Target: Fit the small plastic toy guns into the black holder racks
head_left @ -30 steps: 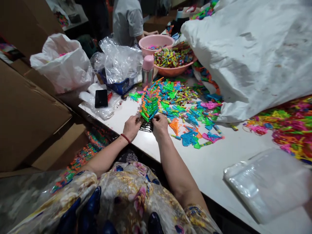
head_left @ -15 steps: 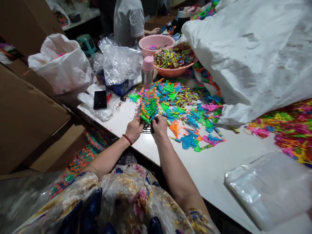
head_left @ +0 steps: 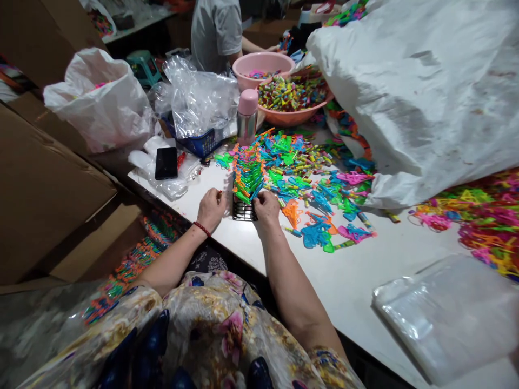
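Observation:
A black wire rack (head_left: 244,211) stands on the white table, packed with a row of green, blue and orange plastic toys (head_left: 248,174). At the rack's near right corner my right hand (head_left: 267,209) is closed, its fingertips pinching the end of a blue plastic toy (head_left: 257,189) in the row. My left hand (head_left: 211,210), with a red bead bracelet (head_left: 201,228), rests on the table left of the rack, apart from it. Its fingers are curled together. A tiny reddish spot shows at the fingertips, too small to name.
Loose toys (head_left: 320,202) and small printed tubes spread to the right. Behind stand a pink-lidded flask (head_left: 247,116), a pink basin (head_left: 263,64) and an orange basin (head_left: 292,116). A phone (head_left: 166,163) lies left; clear bags (head_left: 446,319) lie right. A co-worker (head_left: 217,35) is beyond.
My left hand has drawn back from the rack's near left corner, leftward onto the table. The right hand has stayed at the rack. The co-worker's arm has shifted right.

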Action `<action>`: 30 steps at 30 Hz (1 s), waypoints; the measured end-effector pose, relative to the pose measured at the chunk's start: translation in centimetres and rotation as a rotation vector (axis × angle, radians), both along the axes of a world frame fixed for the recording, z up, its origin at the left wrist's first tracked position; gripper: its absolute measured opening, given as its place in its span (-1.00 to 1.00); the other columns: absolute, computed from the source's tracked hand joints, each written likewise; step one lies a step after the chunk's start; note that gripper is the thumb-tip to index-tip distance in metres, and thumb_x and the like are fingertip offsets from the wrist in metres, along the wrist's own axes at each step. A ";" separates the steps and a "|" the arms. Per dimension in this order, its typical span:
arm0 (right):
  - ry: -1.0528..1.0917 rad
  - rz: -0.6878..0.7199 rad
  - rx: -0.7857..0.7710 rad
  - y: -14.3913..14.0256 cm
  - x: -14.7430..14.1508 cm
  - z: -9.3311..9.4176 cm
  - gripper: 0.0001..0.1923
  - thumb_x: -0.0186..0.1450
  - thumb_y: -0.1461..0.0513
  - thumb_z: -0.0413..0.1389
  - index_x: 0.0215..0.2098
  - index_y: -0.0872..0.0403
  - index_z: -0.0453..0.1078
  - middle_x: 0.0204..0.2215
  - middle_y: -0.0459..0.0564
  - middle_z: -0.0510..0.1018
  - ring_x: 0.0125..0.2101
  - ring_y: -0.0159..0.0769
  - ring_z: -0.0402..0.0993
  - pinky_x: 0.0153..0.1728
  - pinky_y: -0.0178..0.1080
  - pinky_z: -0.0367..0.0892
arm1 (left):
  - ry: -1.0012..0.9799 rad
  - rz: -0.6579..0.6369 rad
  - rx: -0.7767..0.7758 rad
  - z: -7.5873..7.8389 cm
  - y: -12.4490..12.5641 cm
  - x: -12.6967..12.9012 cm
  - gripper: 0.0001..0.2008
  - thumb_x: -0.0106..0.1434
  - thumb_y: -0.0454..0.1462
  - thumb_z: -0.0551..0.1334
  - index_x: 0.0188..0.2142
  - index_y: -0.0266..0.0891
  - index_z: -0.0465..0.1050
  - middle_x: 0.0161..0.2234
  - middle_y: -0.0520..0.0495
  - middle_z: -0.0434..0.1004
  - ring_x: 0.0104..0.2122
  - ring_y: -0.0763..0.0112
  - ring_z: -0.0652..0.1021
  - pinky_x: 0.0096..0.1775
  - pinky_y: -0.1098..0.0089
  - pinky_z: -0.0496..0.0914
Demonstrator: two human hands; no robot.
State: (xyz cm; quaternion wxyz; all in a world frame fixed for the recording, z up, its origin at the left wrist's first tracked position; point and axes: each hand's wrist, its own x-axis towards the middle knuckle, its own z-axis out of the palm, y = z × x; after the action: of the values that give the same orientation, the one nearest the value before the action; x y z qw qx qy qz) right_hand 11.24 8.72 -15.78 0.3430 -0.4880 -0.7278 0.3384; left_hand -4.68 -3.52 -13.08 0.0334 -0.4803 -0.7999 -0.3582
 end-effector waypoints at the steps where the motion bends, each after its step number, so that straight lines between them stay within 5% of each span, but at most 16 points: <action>1: 0.003 0.001 0.001 0.0 0.0 0.0 -0.90 0.19 0.21 0.11 -0.36 0.03 0.46 -0.34 0.02 0.51 -0.26 -0.16 0.41 -0.13 -0.13 0.36 | 0.011 0.008 0.013 0.2 0.1 -0.3 -0.93 0.35 -0.29 0.25 -0.22 -0.19 0.35 -0.25 -0.13 0.48 -0.19 0.17 0.50 -0.08 0.19 0.42; 4: 0.004 0.001 0.007 0.1 0.0 -0.2 -0.90 0.19 0.20 0.11 -0.37 0.02 0.46 -0.34 0.02 0.51 -0.27 -0.16 0.40 -0.15 -0.14 0.36 | 0.024 -0.028 0.039 0.8 0.5 -0.2 -0.79 0.28 -0.33 0.30 -0.09 -0.21 0.38 -0.07 -0.21 0.47 0.00 0.09 0.45 0.08 0.12 0.39; 9: -0.004 -0.011 0.026 0.1 0.0 -0.4 -0.90 0.19 0.20 0.10 -0.37 0.01 0.45 -0.35 0.02 0.51 -0.27 -0.16 0.41 -0.15 -0.14 0.35 | -0.044 -0.152 -0.032 0.6 1.0 1.7 -0.79 0.17 -0.49 0.23 -0.27 -0.17 0.40 -0.22 -0.10 0.47 -0.16 0.21 0.52 -0.06 0.25 0.46; 15: -0.009 -0.005 0.017 0.0 -0.1 -0.1 -0.88 0.18 0.19 0.09 -0.37 0.01 0.45 -0.35 0.01 0.51 -0.26 -0.16 0.41 -0.15 -0.15 0.35 | -0.060 -0.161 -0.071 0.1 1.6 2.2 -0.92 0.26 -0.37 0.29 -0.30 -0.19 0.41 -0.27 -0.10 0.50 -0.26 0.24 0.56 -0.19 0.29 0.48; 30: -0.008 0.001 0.015 -0.4 -0.1 0.5 -0.92 0.20 0.22 0.09 -0.38 0.00 0.43 -0.32 0.03 0.54 -0.22 -0.15 0.41 -0.11 -0.14 0.35 | 0.039 -0.160 -0.061 -0.8 2.4 2.6 -0.88 0.27 -0.42 0.26 -0.22 -0.21 0.43 -0.20 -0.17 0.49 -0.16 0.17 0.57 -0.10 0.25 0.51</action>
State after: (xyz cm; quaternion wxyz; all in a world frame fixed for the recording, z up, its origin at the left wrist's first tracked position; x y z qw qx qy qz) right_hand 11.13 8.34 -15.24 0.3437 -0.4864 -0.7320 0.3309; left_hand -2.12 -1.14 -13.87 0.0055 -0.5504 -0.7688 -0.3256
